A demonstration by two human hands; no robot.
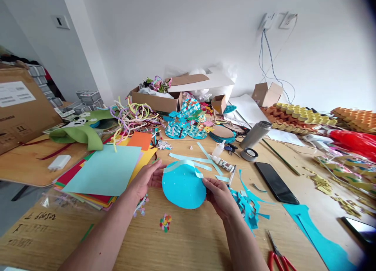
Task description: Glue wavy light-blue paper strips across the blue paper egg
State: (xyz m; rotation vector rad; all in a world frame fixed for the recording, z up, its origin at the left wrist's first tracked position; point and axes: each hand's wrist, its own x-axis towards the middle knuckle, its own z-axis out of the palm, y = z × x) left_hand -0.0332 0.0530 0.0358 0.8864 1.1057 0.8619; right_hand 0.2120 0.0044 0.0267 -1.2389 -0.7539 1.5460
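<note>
Between my hands is a round blue paper disc (183,190) with small white dots. A pale blue paper strip (188,162) lies curved across its top edge. My right hand (219,192) pinches the disc's right edge near the strip's end. My left hand (148,181) is at the disc's left edge, thumb raised and apart from the fingers, which are partly behind the disc. Pale strips, a white glue bottle (218,149) and a labelled bottle (222,163) lie just beyond.
Coloured paper sheets (104,171) are stacked at left. Blue scraps (248,208), a black phone (276,182) and red-handled pliers (277,255) lie at right. Paper dots (165,223) sit near the front. A metal flask (256,134) stands behind.
</note>
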